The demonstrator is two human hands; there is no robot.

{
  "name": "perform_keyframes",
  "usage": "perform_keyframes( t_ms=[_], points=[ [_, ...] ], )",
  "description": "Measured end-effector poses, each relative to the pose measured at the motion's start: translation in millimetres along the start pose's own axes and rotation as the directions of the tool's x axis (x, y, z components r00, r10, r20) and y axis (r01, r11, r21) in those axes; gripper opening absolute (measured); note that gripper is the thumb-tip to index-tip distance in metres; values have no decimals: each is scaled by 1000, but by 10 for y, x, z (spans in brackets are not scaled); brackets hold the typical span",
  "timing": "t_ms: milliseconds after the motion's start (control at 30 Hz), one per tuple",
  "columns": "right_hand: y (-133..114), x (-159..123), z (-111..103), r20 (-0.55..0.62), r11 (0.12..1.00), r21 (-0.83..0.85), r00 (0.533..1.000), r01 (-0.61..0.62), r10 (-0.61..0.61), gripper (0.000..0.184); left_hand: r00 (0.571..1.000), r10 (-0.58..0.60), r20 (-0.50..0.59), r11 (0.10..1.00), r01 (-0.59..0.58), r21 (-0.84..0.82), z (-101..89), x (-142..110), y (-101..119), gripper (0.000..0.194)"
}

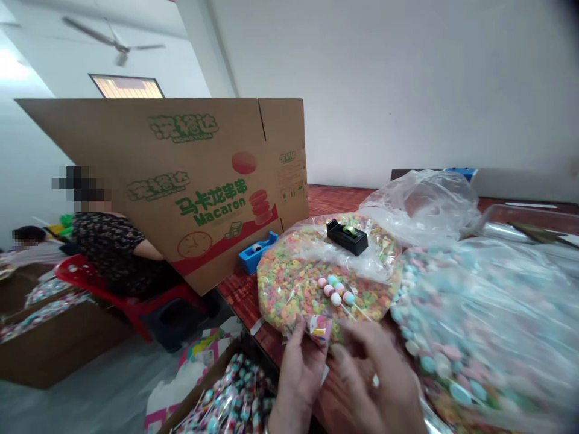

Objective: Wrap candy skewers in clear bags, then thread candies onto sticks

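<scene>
Macaron skewer [335,291] is lying at 12 o'clock on the bag of candy rings [289,283]; I'm seeing left hand [298,374] pinching a pink wrapper [319,329], right hand [375,386] hovering apart, fingers spread.

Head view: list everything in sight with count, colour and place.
Carton: one, brown, far table edge.
Table: one, reddish wood, under the bags.
Cereal bag: one, multicoloured, mid-table.
Tape dispensers: two, black on the cereal bag, blue beside the carton.
Candy skewer: one, pastel, on cereal bag.
Candy bag: one, pastel, table right.
Candy stick box: one, multicoloured, below table edge.
Chair: one, red, left.
Seated person: one, dark patterned top, on chair.
Small wrapper: one, pink, bottom centre.
Left hand: one, holding wrapper.
Right hand: one, bottom, fingers spread.
</scene>
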State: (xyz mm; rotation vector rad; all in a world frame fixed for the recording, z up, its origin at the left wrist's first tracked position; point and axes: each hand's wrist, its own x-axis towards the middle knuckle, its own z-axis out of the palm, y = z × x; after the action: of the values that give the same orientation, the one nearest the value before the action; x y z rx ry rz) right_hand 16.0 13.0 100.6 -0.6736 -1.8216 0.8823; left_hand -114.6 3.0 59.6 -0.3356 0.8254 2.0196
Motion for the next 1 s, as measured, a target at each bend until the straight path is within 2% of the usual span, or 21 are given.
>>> perform_keyframes(
  t_ms=[67, 133, 200, 267, 333, 400, 467, 600, 733, 800, 900, 967, 1000],
  points=[
    [216, 72, -51, 29, 981, 46, 982, -187, 185, 28, 999, 7, 33, 1000, -7, 3, 9, -41, -51, 7],
    [372, 108, -64, 131, 935, 128, 940, -332, 316, 35, 996, 28, 83, 999, -29, 21, 37, -89, -108, 10],
    [449, 110, -47, 210, 893, 196, 907, -404, 364, 40, 989, 56, 134, 997, -64, 52, 62, -136, -150, 18],
    [467, 97, -27, 214, 880, 238, 906, -412, 366, 38, 980, 92, 176, 991, -108, 84, 60, -174, -171, 26],
    [467, 86, -27, 188, 890, 255, 923, -377, 337, 27, 972, 100, 212, 985, -126, 114, 23, -197, -171, 28],
    [479, 77, -49, 174, 911, 241, 938, -336, 300, 21, 966, 47, 253, 985, -87, 147, -34, -214, -159, 27],
    [514, 62, -79, 185, 935, 194, 947, -298, 264, 22, 964, -17, 266, 987, -27, 160, -88, -236, -143, 29],
    [617, -7, -112, 196, 975, 71, 961, -210, 192, 21, 967, -70, 247, 991, 38, 130, -136, -302, -119, 28],
    [701, -83, -119, 200, 995, 4, 975, -100, 97, 19, 947, -60, 316, 984, 2, 180, -199, -296, -127, 23],
    [727, -81, -118, 232, 1000, 1, 972, -28, 27, 18, 957, -3, 290, 981, -53, 184, -258, -249, -131, 20],
    [680, 19, -55, 276, 995, -24, 957, 94, -83, 18, 978, 66, 196, 981, -100, 165, -334, -178, -100, 23],
    [530, 117, 54, 249, 976, -67, 950, 209, -187, 20, 987, 94, 130, 982, -113, 150, -352, -163, -44, 25],
    [415, 156, 123, 188, 954, -112, 949, 278, -254, 23, 990, 108, 96, 983, -120, 137, -349, -170, -7, 24]
  ],
)
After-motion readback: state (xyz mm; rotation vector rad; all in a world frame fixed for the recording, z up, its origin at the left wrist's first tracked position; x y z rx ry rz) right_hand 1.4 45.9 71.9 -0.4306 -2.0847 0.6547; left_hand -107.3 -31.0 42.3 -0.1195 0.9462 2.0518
